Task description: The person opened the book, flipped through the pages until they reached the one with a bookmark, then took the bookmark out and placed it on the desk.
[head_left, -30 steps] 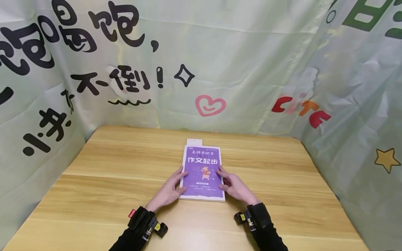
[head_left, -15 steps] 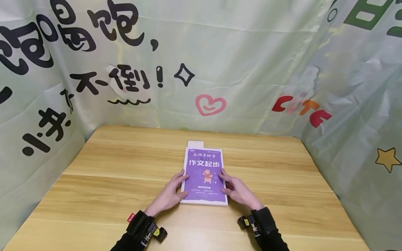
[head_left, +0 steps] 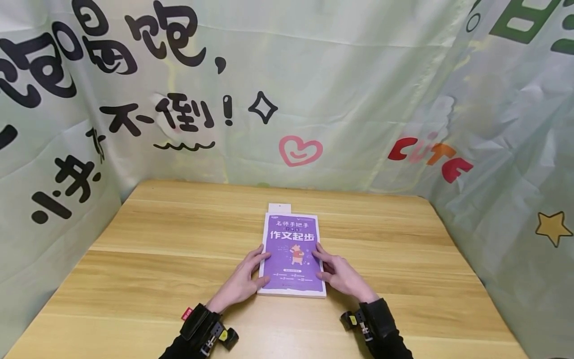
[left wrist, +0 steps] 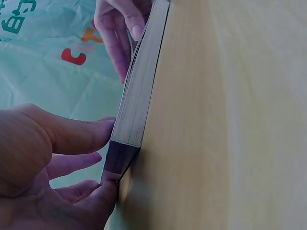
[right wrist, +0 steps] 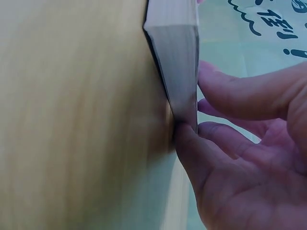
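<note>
A thick book (head_left: pixel 287 295) with a purple-and-white cover, Chinese characters and a small cartoon bear lies face up at the middle of the table. My left hand (head_left: pixel 242 279) grips its left side, thumb and fingertips on the cover; the left wrist view has the little finger against the spine (left wrist: pixel 117 160). On the opposite side my right hand (head_left: pixel 343 274) holds the page-edge side (right wrist: pixel 177 72), with its thumb on the cover and a finger against the edge. From under the book's far end a white card-like piece (head_left: pixel 279 208) sticks out.
The wooden table (head_left: pixel 157 239) extends around the book on all sides. Pale printed cloth (head_left: pixel 350 99) hangs behind and beside it. Each wrist wears a black band with a small camera, such as the left one (head_left: pixel 229 339).
The book has slid a little toward me and slightly to the right, with both hands and the white piece moving along. Most of that shift came in the first half second.
</note>
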### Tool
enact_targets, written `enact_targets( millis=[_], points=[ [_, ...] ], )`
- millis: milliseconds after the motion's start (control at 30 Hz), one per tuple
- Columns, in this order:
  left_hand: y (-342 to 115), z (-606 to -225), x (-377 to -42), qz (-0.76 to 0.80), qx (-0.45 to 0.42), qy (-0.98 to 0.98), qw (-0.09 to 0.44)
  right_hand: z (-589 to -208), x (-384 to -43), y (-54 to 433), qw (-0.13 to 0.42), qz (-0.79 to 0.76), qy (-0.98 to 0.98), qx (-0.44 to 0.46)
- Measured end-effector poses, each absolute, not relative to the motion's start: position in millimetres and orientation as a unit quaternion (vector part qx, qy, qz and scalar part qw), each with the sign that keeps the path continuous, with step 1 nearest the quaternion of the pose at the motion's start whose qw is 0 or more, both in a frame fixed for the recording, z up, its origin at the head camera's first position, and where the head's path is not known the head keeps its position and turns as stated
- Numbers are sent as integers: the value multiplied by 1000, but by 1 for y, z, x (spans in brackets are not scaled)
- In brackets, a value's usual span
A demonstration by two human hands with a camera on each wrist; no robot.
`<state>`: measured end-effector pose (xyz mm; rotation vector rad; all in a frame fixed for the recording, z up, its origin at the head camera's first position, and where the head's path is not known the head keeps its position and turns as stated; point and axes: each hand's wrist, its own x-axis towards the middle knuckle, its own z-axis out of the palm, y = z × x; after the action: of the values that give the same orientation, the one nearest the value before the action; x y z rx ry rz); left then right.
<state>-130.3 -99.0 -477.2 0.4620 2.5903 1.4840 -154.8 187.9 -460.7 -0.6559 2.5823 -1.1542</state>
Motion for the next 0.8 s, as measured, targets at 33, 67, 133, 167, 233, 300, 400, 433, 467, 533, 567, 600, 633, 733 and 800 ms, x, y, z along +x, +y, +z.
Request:
enact_targets(
  millis=[33, 67, 133, 167, 233, 300, 400, 433, 467, 533, 567, 600, 633, 733, 800],
  points=[
    [-99, -477, -130, 490, 153, 856, 60, -460, -155, 188, 119, -396, 883, -223],
    [-99, -477, -130, 491, 153, 855, 61, -460, -155, 188, 119, -396, 883, -222],
    [-99, -478, -130, 491, 153, 855, 61, -460, -155, 188, 118, -395, 883, -224],
    [-100, -478, -130, 490, 154, 856, 60, -460, -154, 188, 118, -395, 883, -223],
    [-100, -478, -130, 488, 156, 857, 59, -460, -154, 187, 116, -396, 884, -219],
    [-99, -477, -130, 484, 158, 858, 59, -460, -153, 186, 111, -390, 889, -212],
    [-99, -476, -129, 481, 160, 860, 59, -459, -152, 183, 103, -373, 900, -201],
    [-99, -476, -129, 481, 161, 860, 60, -459, -152, 182, 100, -365, 904, -200],
    [-99, -476, -129, 481, 161, 860, 60, -458, -151, 182, 98, -359, 907, -199],
    [-100, -475, -129, 482, 163, 859, 60, -457, -150, 180, 89, -342, 911, -213],
    [-100, -475, -129, 483, 163, 858, 60, -457, -150, 180, 84, -332, 912, -223],
    [-100, -475, -129, 484, 164, 858, 61, -456, -150, 180, 80, -322, 913, -237],
    [-100, -475, -129, 485, 164, 857, 61, -456, -149, 180, 76, -312, 913, -252],
    [-101, -475, -129, 484, 168, 856, 64, -454, -148, 181, 77, -286, 909, -293],
    [-101, -475, -129, 487, 171, 854, 71, -453, -147, 182, 94, -282, 905, -305]
  ],
)
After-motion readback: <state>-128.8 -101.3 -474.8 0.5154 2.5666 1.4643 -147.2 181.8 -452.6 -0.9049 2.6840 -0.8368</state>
